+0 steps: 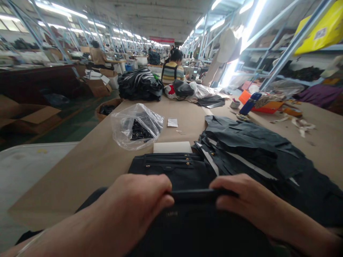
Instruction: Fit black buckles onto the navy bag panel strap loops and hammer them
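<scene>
Two hands are being put to use at the near side of the brown-topped table (pixel 63 182): a black panel (pixel 198 226) is being gripped by its rounded upper edge, with the left hand (pixel 142 194) and the right hand (pixel 242 191) being set apart along it. The fingers of both are being closed over the edge, thumbs below, and the panel is being pinched firmly on each side. It is being held up at the near middle, in front of a zipped black piece (pixel 171 178), whose lower part is being hidden.

Progress, then: zips (pixel 167 157) with gold-coloured pulls (pixel 188 163) are already being shown fitted on the zipped piece, and a faint mark (pixel 172 214) is being carried by the panel. Assembly is being judged as partway; whether the two are being joined cannot be told, and loose material is being left at the right.

Now textures: the panel is being seen as smooth and matte. At the right, black sheets (pixel 249 142) are being heaped, thin, creased and ragged-edged, with white strips (pixel 210 160) being exposed among them. At the far left, black parts (pixel 140 130) with metallic glints are being wrapped in a crumpled, clear plastic bag (pixel 120 130).
</scene>
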Demonstrator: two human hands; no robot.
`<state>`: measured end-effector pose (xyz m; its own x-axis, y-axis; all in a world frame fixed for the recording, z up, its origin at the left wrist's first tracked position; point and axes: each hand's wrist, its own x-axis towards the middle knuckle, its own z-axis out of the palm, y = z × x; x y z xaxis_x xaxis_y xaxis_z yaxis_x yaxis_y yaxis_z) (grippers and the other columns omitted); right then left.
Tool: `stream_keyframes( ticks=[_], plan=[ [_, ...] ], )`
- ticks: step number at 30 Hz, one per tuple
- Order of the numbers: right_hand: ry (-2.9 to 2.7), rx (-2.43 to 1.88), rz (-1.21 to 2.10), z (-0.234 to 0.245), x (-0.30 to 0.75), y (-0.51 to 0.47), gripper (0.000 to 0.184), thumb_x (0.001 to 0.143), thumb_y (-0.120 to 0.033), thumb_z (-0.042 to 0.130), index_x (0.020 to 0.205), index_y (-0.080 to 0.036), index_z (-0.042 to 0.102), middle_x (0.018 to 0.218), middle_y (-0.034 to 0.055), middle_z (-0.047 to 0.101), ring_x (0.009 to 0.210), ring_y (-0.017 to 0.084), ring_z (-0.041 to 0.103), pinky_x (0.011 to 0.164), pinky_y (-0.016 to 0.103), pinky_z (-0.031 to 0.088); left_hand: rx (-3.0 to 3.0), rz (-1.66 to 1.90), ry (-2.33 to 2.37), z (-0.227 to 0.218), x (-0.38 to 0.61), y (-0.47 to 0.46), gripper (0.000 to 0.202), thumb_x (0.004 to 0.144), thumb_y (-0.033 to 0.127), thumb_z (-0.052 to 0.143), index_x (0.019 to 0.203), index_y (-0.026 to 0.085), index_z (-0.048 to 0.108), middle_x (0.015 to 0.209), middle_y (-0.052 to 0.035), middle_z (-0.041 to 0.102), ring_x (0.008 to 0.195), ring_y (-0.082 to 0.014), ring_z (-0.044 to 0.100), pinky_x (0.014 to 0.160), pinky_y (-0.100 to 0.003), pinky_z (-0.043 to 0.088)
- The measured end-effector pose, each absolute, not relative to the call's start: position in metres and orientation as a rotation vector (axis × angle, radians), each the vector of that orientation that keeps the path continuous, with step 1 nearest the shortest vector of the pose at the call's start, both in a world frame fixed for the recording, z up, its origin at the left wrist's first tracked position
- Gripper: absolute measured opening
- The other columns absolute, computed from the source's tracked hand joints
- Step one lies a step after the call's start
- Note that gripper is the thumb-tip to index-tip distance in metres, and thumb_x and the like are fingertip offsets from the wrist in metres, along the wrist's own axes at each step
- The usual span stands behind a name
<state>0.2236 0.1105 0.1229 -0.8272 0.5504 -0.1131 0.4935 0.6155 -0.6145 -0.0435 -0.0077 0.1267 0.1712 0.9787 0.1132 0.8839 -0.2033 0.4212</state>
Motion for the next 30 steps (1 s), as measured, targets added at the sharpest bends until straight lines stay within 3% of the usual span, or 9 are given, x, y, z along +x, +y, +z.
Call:
stream_keyframes(
  ticks=[2, 5, 8, 11, 17, 20, 23, 27, 30],
  plan=[
    [-2.702, -1.04, 1.036, 0.096, 0.207, 0.136, 0.024, 0.091, -0.036, 0.049, 0.083, -0.021, 0.066, 0.071, -0.0011, 0.064, 0.065, 0.013, 0.058, 0.059, 0.023, 0.042, 2.213, 0.316, 1.812, 0.107, -0.05, 0.028, 0.026, 0.091, 0.038, 0.042, 0.081, 0.023, 0.06, 0.071, 0.0004, 0.065, 0.065, -0.0142, 0.06, 0.058, -0.023, 0.04],
    [-2.694, -1.187, 0.799, 0.048, 0.183, 0.164, 0.026, 0.092, -0.031, 0.046, 0.078, -0.018, 0.064, 0.073, 0.0001, 0.063, 0.07, 0.014, 0.058, 0.065, 0.024, 0.041, 2.163, 0.029, 1.964, 0.069, -0.056, 0.072, 0.03, 0.092, 0.039, 0.041, 0.084, 0.02, 0.062, 0.078, -0.0049, 0.068, 0.076, -0.0196, 0.065, 0.066, -0.027, 0.045],
    [-2.767, -1.29, 0.453, 0.011, 0.169, 0.175, 0.026, 0.094, -0.031, 0.044, 0.08, -0.018, 0.062, 0.086, 0.0038, 0.064, 0.08, 0.016, 0.059, 0.073, 0.026, 0.041, 2.14, -0.117, 2.03, 0.038, -0.058, 0.095, 0.035, 0.093, 0.041, 0.039, 0.088, 0.018, 0.064, 0.083, -0.0098, 0.07, 0.081, -0.0231, 0.067, 0.07, -0.031, 0.048],
    [-2.836, -1.342, 0.312, -0.005, 0.162, 0.179, 0.027, 0.096, -0.031, 0.04, 0.086, -0.018, 0.062, 0.093, 0.0058, 0.064, 0.086, 0.016, 0.06, 0.078, 0.026, 0.041, 2.132, -0.158, 2.045, 0.025, -0.058, 0.103, 0.032, 0.092, 0.039, 0.042, 0.089, 0.017, 0.066, 0.085, -0.0122, 0.071, 0.083, -0.0251, 0.068, 0.071, -0.034, 0.049],
    [-2.88, -1.334, 0.353, -0.006, 0.159, 0.189, 0.032, 0.098, -0.032, 0.037, 0.086, -0.017, 0.062, 0.094, 0.0075, 0.061, 0.086, 0.017, 0.061, 0.078, 0.027, 0.043, 2.142, -0.189, 2.063, 0.025, -0.056, 0.108, 0.032, 0.091, 0.04, 0.044, 0.091, 0.017, 0.066, 0.085, -0.0125, 0.071, 0.08, -0.0263, 0.068, 0.068, -0.035, 0.05],
    [-2.881, -1.331, 0.342, -0.001, 0.158, 0.19, 0.032, 0.096, -0.029, 0.038, 0.083, -0.015, 0.064, 0.093, 0.0081, 0.062, 0.084, 0.017, 0.062, 0.077, 0.027, 0.044, 2.214, -0.156, 2.082, 0.027, -0.045, 0.104, 0.028, 0.092, 0.029, 0.042, 0.089, 0.014, 0.066, 0.085, -0.0147, 0.069, 0.081, -0.0294, 0.067, 0.07, -0.041, 0.05],
    [-2.886, -1.316, 0.307, 0.003, 0.157, 0.185, 0.028, 0.094, -0.028, 0.042, 0.084, -0.016, 0.065, 0.092, 0.0072, 0.063, 0.081, 0.016, 0.062, 0.075, 0.026, 0.046, 2.472, -0.049, 2.065, 0.02, -0.029, 0.094, 0.034, 0.087, 0.007, 0.035, 0.101, 0.011, 0.066, 0.104, -0.0183, 0.066, 0.101, -0.0348, 0.061, 0.083, -0.052, 0.046],
    [-2.88, -1.281, 0.244, 0.015, 0.159, 0.174, 0.025, 0.093, -0.026, 0.042, 0.088, -0.015, 0.063, 0.094, 0.0077, 0.062, 0.08, 0.017, 0.06, 0.071, 0.028, 0.048, 2.656, -0.054, 1.793, -0.005, -0.017, 0.085, 0.056, 0.078, -0.005, 0.033, 0.121, 0.017, 0.061, 0.128, -0.0147, 0.058, 0.115, -0.0331, 0.055, 0.092, -0.049, 0.048],
    [-2.807, -1.134, 0.193, 0.041, 0.178, 0.176, 0.018, 0.093, -0.024, 0.044, 0.097, -0.018, 0.06, 0.1, 0.0056, 0.061, 0.091, 0.017, 0.058, 0.079, 0.027, 0.046, 2.572, -0.159, 1.812, -0.017, -0.017, 0.083, 0.064, 0.075, -0.007, 0.032, 0.127, 0.02, 0.058, 0.135, -0.0129, 0.053, 0.121, -0.0324, 0.051, 0.097, -0.049, 0.046]
  ],
)
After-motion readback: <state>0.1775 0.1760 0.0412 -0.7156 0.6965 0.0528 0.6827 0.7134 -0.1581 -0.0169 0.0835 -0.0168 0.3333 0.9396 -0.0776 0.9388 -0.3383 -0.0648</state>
